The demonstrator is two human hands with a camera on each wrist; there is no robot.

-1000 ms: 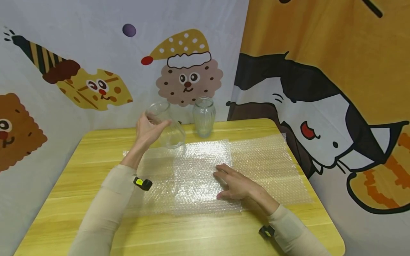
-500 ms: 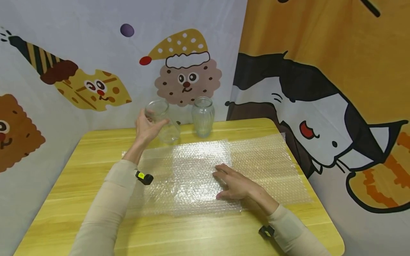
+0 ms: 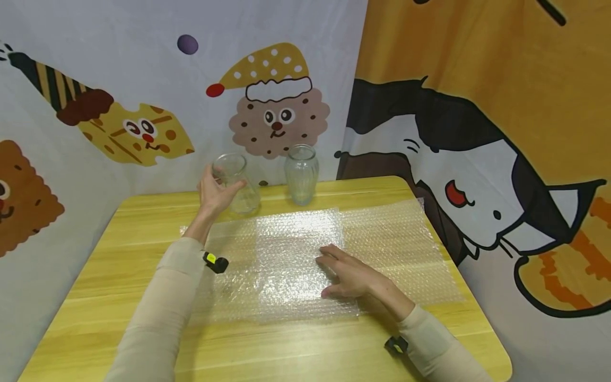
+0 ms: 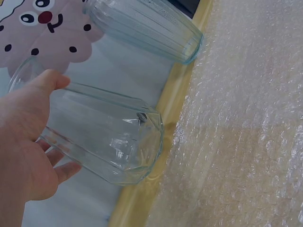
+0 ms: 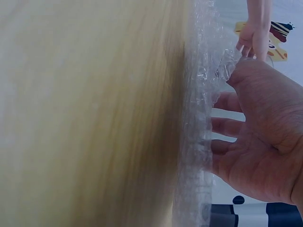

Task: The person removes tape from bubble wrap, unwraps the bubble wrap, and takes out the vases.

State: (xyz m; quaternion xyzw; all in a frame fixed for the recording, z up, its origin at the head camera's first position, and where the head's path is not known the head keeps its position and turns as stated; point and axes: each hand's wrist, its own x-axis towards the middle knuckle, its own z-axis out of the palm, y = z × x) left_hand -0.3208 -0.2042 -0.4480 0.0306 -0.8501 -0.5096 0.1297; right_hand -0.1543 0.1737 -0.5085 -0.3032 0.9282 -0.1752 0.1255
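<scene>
My left hand (image 3: 214, 195) grips a clear glass vase (image 3: 245, 199) near its neck, thumb on the near side, at the back left of the table. The vase stands nearly upright; its faceted base (image 4: 142, 151) shows close to the table's back edge in the left wrist view. To its right is a second, ribbed glass vase (image 3: 302, 178), upright and untouched. My right hand (image 3: 350, 273) rests on the bubble wrap (image 3: 296, 239) with fingers spread. In the right wrist view, that hand's fingertips (image 5: 225, 125) meet the wrap.
The bubble wrap lies flat over the middle and right of the yellow wood-grain table (image 3: 296, 350), with an overlapping strip at its centre. Cartoon-printed cloth (image 3: 167, 69) hangs right behind the table.
My left hand has shifted the vase left and back off the bubble wrap, and the vase has gone from tilted to nearly upright. My right hand has stayed put.
</scene>
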